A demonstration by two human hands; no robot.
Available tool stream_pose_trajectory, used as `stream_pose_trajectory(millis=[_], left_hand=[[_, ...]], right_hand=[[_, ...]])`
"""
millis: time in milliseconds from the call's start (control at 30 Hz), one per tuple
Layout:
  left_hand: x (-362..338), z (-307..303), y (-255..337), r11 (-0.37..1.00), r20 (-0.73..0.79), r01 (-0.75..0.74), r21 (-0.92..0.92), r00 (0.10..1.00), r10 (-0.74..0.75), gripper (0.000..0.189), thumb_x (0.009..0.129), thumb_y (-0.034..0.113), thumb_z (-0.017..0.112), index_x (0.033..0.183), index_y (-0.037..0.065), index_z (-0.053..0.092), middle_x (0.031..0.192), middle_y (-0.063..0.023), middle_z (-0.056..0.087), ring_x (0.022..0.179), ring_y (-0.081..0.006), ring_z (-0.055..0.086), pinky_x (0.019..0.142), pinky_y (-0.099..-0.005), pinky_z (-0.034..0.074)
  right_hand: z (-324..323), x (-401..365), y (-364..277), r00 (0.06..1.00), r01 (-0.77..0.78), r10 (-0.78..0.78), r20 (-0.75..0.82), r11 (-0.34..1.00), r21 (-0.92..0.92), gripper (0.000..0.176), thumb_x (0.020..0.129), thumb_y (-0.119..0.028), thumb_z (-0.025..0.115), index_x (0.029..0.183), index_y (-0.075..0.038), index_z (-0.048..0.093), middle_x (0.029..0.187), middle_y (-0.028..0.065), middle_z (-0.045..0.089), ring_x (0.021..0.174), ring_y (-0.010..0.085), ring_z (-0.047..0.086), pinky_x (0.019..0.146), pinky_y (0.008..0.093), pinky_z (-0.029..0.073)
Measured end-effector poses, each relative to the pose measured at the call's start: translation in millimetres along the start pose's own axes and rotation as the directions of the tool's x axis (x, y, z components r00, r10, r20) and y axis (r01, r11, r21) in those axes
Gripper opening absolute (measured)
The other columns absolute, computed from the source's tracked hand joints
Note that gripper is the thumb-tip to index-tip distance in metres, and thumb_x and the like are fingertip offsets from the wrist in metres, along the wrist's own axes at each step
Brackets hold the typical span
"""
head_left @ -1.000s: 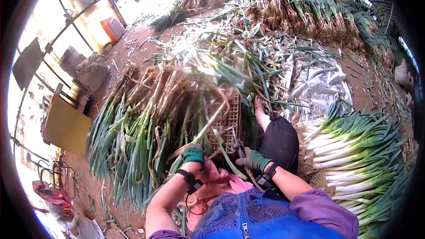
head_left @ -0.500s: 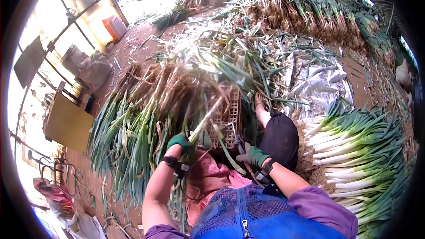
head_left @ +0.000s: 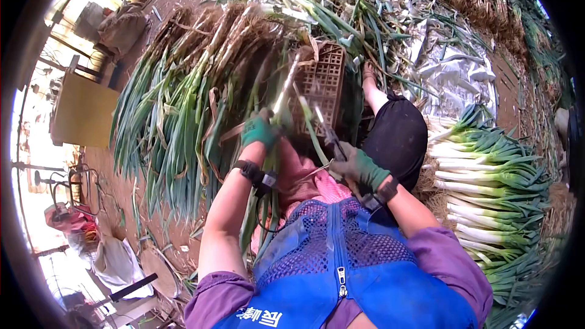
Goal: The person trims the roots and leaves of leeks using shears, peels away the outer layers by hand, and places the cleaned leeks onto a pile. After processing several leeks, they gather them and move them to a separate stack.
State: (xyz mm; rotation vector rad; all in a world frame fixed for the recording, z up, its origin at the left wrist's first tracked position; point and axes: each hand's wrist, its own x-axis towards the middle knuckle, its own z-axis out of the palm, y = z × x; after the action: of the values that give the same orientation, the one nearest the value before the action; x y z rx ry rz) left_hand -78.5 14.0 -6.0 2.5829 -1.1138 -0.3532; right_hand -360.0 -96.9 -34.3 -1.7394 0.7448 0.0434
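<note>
My left hand (head_left: 258, 129), in a green glove, is closed round a green onion (head_left: 285, 88) whose root end points up and away from me. In my gloved right hand (head_left: 361, 167) is a dark tool (head_left: 333, 139) with a slim pale tip, which looks like an air blow gun. Its tip is to the right of the onion, apart from it. A loose green leaf (head_left: 311, 125) slants between my hands. Left of my left hand lies a thick pile of untrimmed green onions (head_left: 183, 97), roots facing away. A pink cloth (head_left: 295, 173) covers my lap.
A plastic crate (head_left: 323, 85) stands ahead of my hands. Cleaned green onions (head_left: 481, 176) lie in a row at right. Stripped leaves (head_left: 341, 12) and white sheeting (head_left: 457, 73) cover the ground ahead. A yellowish board (head_left: 82, 109) stands at far left.
My view has tilted down. The spray of blurred leaf scraps beyond the crate has gone. My left hand still holds the onion, and my right hand still holds the tool.
</note>
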Motion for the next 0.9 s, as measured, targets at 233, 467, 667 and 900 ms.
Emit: stream_pose_trajectory(millis=[233, 467, 667, 900], left_hand=[[10, -13, -2, 0.701, 0.553, 0.323, -0.636, 0.824, 0.122, 0.047, 0.082, 0.022, 0.079, 0.121, -0.002, 0.067, 0.099, -0.0044, 0.071, 0.081, -0.0107, 0.063, 0.074, -0.0262, 0.051], [1, 0, 5, 0.802, 0.514, 0.331, -0.497, 0.857, -0.035, 0.038, 0.087, 0.030, 0.074, 0.110, 0.001, 0.071, 0.090, -0.0026, 0.069, 0.080, -0.0098, 0.061, 0.073, -0.0259, 0.049], [5, 31, -12, 0.658, 0.531, 0.388, -0.646, 0.847, 0.022, 0.033, 0.092, 0.032, 0.065, 0.105, 0.003, 0.071, 0.089, -0.0017, 0.067, 0.082, -0.0111, 0.060, 0.075, -0.0273, 0.049], [-3, 9, 3, 0.708, 0.565, 0.414, -0.572, 0.825, -0.026, 0.038, 0.090, 0.039, 0.066, 0.102, 0.004, 0.070, 0.090, -0.0032, 0.067, 0.081, -0.0122, 0.061, 0.075, -0.0295, 0.049]], right_hand=[[-2, -33, -56, 0.994, 0.025, -0.021, 0.106, 0.999, -0.040, 0.061, 0.082, -0.029, 0.072, 0.134, -0.005, 0.052, 0.098, 0.0124, 0.065, 0.090, 0.0229, 0.062, 0.082, 0.0366, 0.050], [0, -45, -54, 0.980, -0.047, 0.063, 0.189, 0.995, -0.089, 0.064, 0.081, -0.034, 0.068, 0.135, -0.006, 0.051, 0.098, 0.0216, 0.069, 0.092, 0.0377, 0.067, 0.082, 0.0436, 0.051], [10, -30, -52, 0.997, 0.038, -0.028, 0.067, 0.988, -0.152, 0.058, 0.082, -0.029, 0.066, 0.131, -0.002, 0.052, 0.093, 0.0185, 0.067, 0.083, 0.0289, 0.065, 0.076, 0.0408, 0.051], [2, 95, -18, 0.996, 0.029, -0.025, -0.081, 0.998, 0.049, 0.056, 0.078, -0.031, 0.068, 0.122, 0.002, 0.057, 0.096, 0.0229, 0.069, 0.086, 0.0314, 0.069, 0.079, 0.0403, 0.053]])
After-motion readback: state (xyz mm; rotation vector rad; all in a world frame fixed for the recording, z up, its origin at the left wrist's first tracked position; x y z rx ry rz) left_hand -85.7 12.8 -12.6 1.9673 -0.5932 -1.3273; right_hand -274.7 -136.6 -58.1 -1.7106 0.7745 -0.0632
